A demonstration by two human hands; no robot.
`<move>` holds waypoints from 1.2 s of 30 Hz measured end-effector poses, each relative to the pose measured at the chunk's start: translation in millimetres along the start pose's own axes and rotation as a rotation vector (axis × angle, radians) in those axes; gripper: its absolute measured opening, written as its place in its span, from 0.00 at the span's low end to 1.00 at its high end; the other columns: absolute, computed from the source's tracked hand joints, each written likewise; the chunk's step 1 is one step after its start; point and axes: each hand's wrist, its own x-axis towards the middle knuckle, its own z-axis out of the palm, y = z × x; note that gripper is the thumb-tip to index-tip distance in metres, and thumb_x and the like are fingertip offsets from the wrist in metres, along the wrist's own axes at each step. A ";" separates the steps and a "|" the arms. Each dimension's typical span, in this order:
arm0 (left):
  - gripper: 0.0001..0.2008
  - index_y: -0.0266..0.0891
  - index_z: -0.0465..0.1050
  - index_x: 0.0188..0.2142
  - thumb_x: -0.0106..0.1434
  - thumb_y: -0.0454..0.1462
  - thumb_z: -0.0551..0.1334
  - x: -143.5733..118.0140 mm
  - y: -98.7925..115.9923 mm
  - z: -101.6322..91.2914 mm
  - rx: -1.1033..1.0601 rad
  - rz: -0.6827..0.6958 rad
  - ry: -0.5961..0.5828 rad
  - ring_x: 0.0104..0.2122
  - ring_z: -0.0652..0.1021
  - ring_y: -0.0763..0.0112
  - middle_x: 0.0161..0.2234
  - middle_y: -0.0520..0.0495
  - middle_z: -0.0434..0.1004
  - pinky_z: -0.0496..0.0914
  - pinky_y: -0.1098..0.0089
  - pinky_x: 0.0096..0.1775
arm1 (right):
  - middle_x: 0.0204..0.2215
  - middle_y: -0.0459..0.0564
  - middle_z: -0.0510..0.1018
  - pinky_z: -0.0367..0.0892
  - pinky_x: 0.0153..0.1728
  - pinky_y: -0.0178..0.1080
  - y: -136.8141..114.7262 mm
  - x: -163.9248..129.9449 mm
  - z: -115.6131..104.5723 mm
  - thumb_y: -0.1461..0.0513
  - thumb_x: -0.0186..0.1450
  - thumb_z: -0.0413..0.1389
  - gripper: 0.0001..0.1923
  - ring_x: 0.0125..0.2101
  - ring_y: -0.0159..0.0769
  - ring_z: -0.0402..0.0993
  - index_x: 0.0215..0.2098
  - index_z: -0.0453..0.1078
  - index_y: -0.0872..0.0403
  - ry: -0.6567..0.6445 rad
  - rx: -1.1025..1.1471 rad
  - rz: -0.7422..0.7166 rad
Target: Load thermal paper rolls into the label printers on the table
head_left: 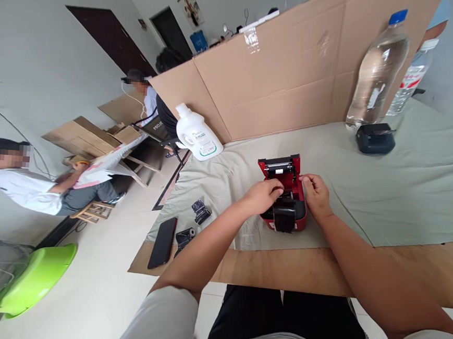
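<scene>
A small red and black printer (302, 220) stands on the cloth before me with its lid (279, 165) raised. Black ribbon film (284, 219) hangs over its front edge. My left hand (262, 197) reaches over the printer's left side, its bent fingers inside the opening by a dark roll; what the fingertips grip is hidden. At the right side, my right hand (317, 196) has curled fingers, with thumb and forefinger against the printer's edge near the lid hinge. Two black rolls in clear wrap, a farther one (200, 211) and a nearer one (185, 236), lie left of my left forearm.
A black phone (162, 243) lies at the table's left front. A white detergent bottle (200, 136) leans by the cardboard partition (280, 85). At the right back are a large water bottle (379, 72), a smaller bottle (410, 82) and a black device (375, 138). Other people sit beyond.
</scene>
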 end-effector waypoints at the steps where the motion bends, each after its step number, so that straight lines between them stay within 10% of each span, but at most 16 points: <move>1: 0.07 0.42 0.79 0.36 0.60 0.39 0.62 11.9 0.7 1.2 0.076 -0.009 -0.017 0.42 0.78 0.56 0.38 0.45 0.81 0.68 0.60 0.52 | 0.38 0.52 0.79 0.68 0.49 0.49 0.5 0.3 -0.1 0.46 0.67 0.49 0.19 0.42 0.43 0.74 0.36 0.72 0.50 -0.002 -0.002 0.003; 8: 0.08 0.42 0.75 0.20 0.40 0.30 0.71 66.4 -1.0 11.6 0.376 -0.064 -0.296 0.37 0.79 0.52 0.23 0.44 0.77 0.70 0.61 0.47 | 0.36 0.51 0.79 0.70 0.44 0.46 4.3 1.8 0.0 0.44 0.68 0.48 0.21 0.40 0.41 0.74 0.35 0.72 0.50 0.002 -0.020 -0.026; 16: 0.11 0.41 0.69 0.13 0.36 0.27 0.69 77.5 0.7 16.6 0.385 -0.089 -0.303 0.31 0.79 0.52 0.14 0.46 0.70 0.71 0.60 0.44 | 0.36 0.52 0.79 0.71 0.43 0.46 7.2 3.2 0.4 0.43 0.68 0.48 0.23 0.40 0.42 0.74 0.35 0.72 0.50 -0.009 -0.021 -0.028; 26: 0.17 0.39 0.75 0.37 0.45 0.29 0.64 52.2 8.0 2.5 0.258 0.033 -0.323 0.37 0.78 0.58 0.37 0.46 0.80 0.71 0.64 0.42 | 0.37 0.52 0.80 0.70 0.46 0.49 5.4 5.5 -2.0 0.44 0.66 0.49 0.21 0.40 0.43 0.75 0.35 0.73 0.50 -0.014 -0.003 0.039; 31: 0.14 0.38 0.74 0.39 0.51 0.33 0.64 4.2 5.1 -40.0 -0.033 0.101 -0.175 0.40 0.77 0.61 0.38 0.46 0.78 0.70 0.64 0.45 | 0.38 0.53 0.80 0.70 0.46 0.50 9.8 9.0 -7.1 0.43 0.66 0.49 0.22 0.40 0.44 0.75 0.35 0.73 0.50 -0.028 0.005 0.088; 36: 0.20 0.36 0.76 0.40 0.48 0.42 0.73 -76.0 -24.0 -130.1 -0.266 -0.160 -0.430 0.36 0.78 0.61 0.37 0.42 0.79 0.72 0.65 0.39 | 0.34 0.52 0.80 0.70 0.43 0.51 12.1 9.6 -7.1 0.43 0.64 0.51 0.22 0.36 0.43 0.74 0.35 0.74 0.51 -0.017 0.002 0.142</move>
